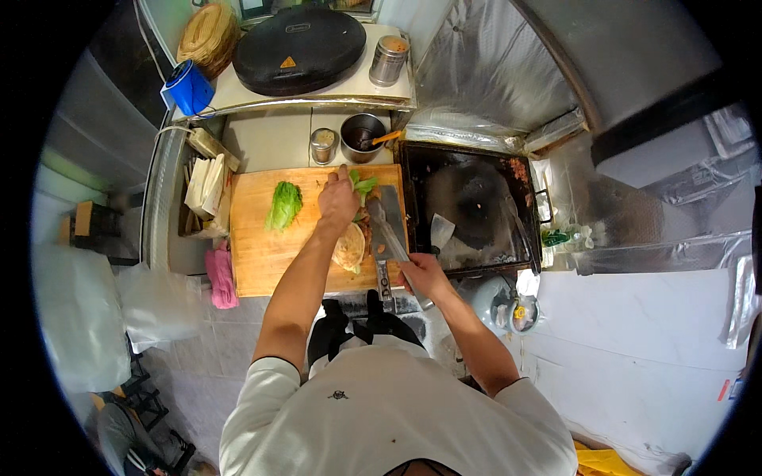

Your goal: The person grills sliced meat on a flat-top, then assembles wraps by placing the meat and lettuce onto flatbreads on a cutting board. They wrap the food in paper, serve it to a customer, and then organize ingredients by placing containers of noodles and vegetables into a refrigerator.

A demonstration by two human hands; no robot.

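My left hand (340, 198) reaches over the wooden cutting board (254, 258), fingers closed around a green lettuce leaf (364, 185) that sticks out on their right side. Just below that hand lies a round browned flatbread (349, 248), partly covered by my forearm; bits of brown filling show at its upper right. My right hand (425, 275) grips long metal tongs (389, 236), whose tips point up toward the leaf. Under the tongs, a cleaver (390, 205) rests flat along the board's right side. Another piece of lettuce (283, 205) lies apart on the left.
Right of the board is a black griddle (468, 198) with a scraper (441, 231) on it. Behind the board stand a metal pot (355, 151) and a shaker (323, 144). Paper bags (205, 188) and a pink cloth (221, 276) are at left. A black round appliance (298, 51) occupies the shelf.
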